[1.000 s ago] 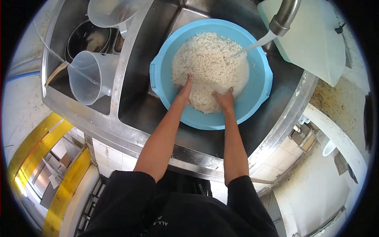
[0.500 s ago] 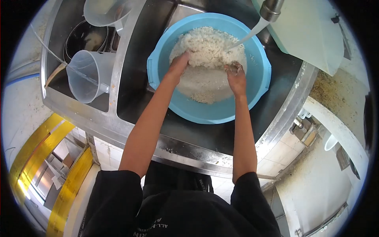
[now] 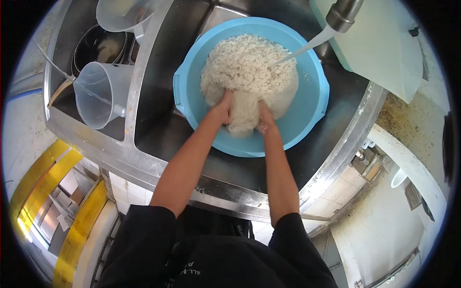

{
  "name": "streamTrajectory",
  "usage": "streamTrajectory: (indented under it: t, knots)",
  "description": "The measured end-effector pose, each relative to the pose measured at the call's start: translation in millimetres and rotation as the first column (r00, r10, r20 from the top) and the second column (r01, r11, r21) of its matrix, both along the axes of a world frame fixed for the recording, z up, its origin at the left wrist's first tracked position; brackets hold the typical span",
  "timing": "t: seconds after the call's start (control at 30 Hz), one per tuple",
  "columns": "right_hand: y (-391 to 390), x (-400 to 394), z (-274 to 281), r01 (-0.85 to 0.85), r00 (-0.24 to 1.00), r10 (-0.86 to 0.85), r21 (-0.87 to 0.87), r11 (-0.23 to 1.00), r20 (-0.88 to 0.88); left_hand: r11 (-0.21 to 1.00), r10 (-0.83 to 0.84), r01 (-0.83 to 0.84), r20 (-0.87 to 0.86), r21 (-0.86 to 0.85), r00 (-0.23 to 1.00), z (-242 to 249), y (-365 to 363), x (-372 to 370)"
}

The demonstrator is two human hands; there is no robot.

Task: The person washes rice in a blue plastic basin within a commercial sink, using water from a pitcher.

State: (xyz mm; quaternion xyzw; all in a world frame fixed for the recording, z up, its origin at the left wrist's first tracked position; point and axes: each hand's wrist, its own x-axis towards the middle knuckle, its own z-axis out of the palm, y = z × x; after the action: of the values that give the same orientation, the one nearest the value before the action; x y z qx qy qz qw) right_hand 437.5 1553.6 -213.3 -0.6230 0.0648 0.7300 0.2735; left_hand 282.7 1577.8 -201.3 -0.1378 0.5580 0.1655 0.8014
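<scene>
A blue basin (image 3: 314,108) stands in the metal sink, holding a heap of wet white rice (image 3: 249,62) and cloudy water. Water streams into it from the tap (image 3: 342,17) at upper right. My left hand (image 3: 224,109) dips into the near-left part of the rice, its fingers mostly sunk from sight. Opposite it, my right hand (image 3: 264,117) reaches into the rice and water, with its fingertips hidden and smeared by motion. Between the two hands lies a blurred band of rice and water.
To the left, a clear plastic jug (image 3: 98,96) lies tilted in a second sink bay near a black bowl (image 3: 101,48). Another clear jug (image 3: 122,14) stands behind it. A pale green board (image 3: 379,43) leans at upper right. The sink's metal rim (image 3: 230,189) runs nearest me.
Both hands have moved closer together and toward me, down to the near side of the rice. The heap now spreads wider across the basin. The view has shifted slightly.
</scene>
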Motion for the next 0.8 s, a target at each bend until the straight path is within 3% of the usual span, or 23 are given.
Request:
streamTrajectory:
  t: [0.07, 0.1, 0.17, 0.2, 0.23, 0.27, 0.3, 0.33, 0.37, 0.5, 0.57, 0.63, 0.67, 0.73, 0.8]
  knots:
    - [22.1, 7.5, 26.0, 0.032, 0.999, -0.029, 0.093, 0.995, -0.029, 0.981, 0.132, -0.150, 0.135, 0.126, 0.982, 20.8, 18.1, -13.9]
    - [32.0, 10.2, 44.3, 0.036, 0.999, -0.033, 0.093, 0.995, -0.030, 0.981, 0.128, -0.145, 0.134, 0.126, 0.983, 38.2, 27.4, -17.0]
    - [44.6, 14.2, 77.0, 0.155, 0.983, -0.106, 0.360, 0.920, -0.152, 0.884, 0.385, -0.361, -0.025, 0.298, 0.922, 68.6, 36.6, -22.6]
    - [47.1, 17.1, 84.2, 0.156, 0.982, -0.105, 0.364, 0.918, -0.156, 0.882, 0.386, -0.360, -0.027, 0.303, 0.922, 73.2, 34.2, -28.6]
    - [48.7, 20.4, 90.2, -0.123, 0.980, 0.038, 0.448, 0.886, 0.194, 0.898, 0.272, -0.160, -0.232, 0.410, 0.934, 78.1, 30.6, -37.6]
    - [49.6, 26.0, 93.5, -0.404, 0.837, 0.141, 0.423, 0.811, 0.529, 0.884, 0.171, 0.058, -0.437, 0.464, 0.883, 81.8, 28.6, -43.6]
    - [46.2, 39.5, 74.4, -0.404, 0.837, 0.140, 0.424, 0.811, 0.529, 0.884, 0.171, 0.059, -0.437, 0.464, 0.883, 74.1, 24.6, -46.1]
    - [38.0, 56.8, 35.8, -0.708, 0.513, 0.270, 0.224, 0.670, 0.815, 0.875, 0.092, 0.206, -0.569, 0.438, 0.817, 54.6, 15.8, -47.8]
    - [29.0, 64.2, 9.4, -0.871, 0.087, 0.307, -0.078, 0.485, 0.948, 0.855, 0.017, 0.348, -0.690, 0.386, 0.724, 36.1, 5.2, -49.3]
    - [-5.1, 33.8, -1.6, -0.803, 0.088, 0.502, -0.237, 0.546, 0.860, 0.972, -0.013, 0.165, -0.657, 0.170, 0.754, -4.9, -20.4, -18.6]
    - [-5.6, 15.2, 4.4, -0.762, 0.228, 0.614, -0.254, 0.596, 0.756, 0.998, 0.031, -0.012, -0.331, 0.060, 0.943, 5.5, -28.2, -0.2]
    - [-26.5, 15.7, -49.5, -0.757, 0.412, 0.503, -0.022, 0.653, 0.760, 0.997, 0.077, -0.076, -0.243, 0.010, 0.967, -36.3, -46.9, 15.5]
    - [-28.0, 19.3, -71.2, -0.759, 0.406, 0.483, -0.008, 0.651, 0.776, 0.991, 0.112, -0.123, -0.163, -0.055, 0.980, -51.3, -44.8, 22.0]
    - [-32.1, 24.2, -98.6, -0.561, 0.715, 0.483, 0.002, 0.828, 0.506, 0.986, 0.164, -0.164, -0.082, 0.001, 0.983, -22.7, -20.6, 19.8]
    - [-3.8, 13.3, -11.5, -0.224, 0.942, 0.186, 0.110, 0.968, 0.279, 0.979, 0.205, -0.205, -0.018, 0.009, 0.979, 6.9, -3.7, 7.1]
